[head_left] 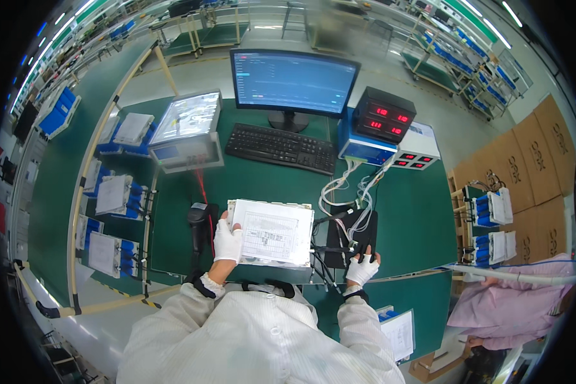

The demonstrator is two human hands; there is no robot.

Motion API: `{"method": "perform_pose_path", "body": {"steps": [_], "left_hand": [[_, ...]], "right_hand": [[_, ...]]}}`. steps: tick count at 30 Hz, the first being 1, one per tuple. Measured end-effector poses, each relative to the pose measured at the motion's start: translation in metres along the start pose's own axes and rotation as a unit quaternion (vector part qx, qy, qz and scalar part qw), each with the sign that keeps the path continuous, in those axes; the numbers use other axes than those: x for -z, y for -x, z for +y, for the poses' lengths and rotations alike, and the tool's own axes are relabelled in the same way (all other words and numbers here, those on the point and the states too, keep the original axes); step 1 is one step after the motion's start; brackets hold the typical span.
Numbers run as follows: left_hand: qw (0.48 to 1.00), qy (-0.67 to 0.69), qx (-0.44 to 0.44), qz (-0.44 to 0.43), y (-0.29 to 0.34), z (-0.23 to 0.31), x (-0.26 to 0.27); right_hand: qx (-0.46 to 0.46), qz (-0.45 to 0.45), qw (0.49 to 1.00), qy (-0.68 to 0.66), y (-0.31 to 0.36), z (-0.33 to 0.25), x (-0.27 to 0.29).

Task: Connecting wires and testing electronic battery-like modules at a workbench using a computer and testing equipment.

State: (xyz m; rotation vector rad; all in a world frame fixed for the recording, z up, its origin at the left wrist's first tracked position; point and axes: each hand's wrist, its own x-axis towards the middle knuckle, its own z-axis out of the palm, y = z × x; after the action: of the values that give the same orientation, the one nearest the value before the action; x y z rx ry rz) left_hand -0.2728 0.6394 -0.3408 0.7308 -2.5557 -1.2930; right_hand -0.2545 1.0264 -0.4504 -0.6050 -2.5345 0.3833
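Note:
In a white glove with bare fingertips, my left hand (228,240) grips the left edge of a flat white rectangular unit. A printed sheet (270,233) covers the top of the unit (303,217). My right hand (363,267), gloved the same way, is at the lower edge of a black pad (367,235). Its fingers are curled around small dark parts that I cannot make out. Black cables (322,262) come off the unit's right side and hang toward the table edge. White wires (329,192) run to the pad from the instruments behind.
Left of the unit lies a black handheld scanner (200,224). Behind stand a keyboard (280,148), a monitor (294,80), a silver instrument (189,131) and a black meter box (383,115) with red digits. Racked blue units (118,195) line the left; a person in pink (502,307) is at right.

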Motion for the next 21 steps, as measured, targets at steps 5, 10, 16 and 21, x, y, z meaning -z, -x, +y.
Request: {"method": "perform_pose_path", "body": {"steps": [5, 10, 16, 21], "left_hand": [[1.0, 0.002, -0.015, -0.003, 0.0004, 0.0009, 0.0018], [1.0, -0.008, -0.02, -0.001, -0.0003, -0.0011, 0.0006], [1.0, -0.013, -0.02, 0.001, -0.0006, -0.0033, -0.0005], [1.0, -0.019, -0.018, 0.0, -0.0005, -0.0012, 0.001]], "right_hand": [[0.01, -0.003, 1.0, -0.021, 0.0007, 0.0011, -0.0029], [0.027, -0.002, 0.999, -0.03, 0.0015, 0.0032, -0.0032], [0.026, -0.003, 0.999, -0.035, 0.0007, 0.0026, -0.0039], [0.027, -0.006, 0.999, -0.033, 0.0002, 0.0017, -0.0015]]}}
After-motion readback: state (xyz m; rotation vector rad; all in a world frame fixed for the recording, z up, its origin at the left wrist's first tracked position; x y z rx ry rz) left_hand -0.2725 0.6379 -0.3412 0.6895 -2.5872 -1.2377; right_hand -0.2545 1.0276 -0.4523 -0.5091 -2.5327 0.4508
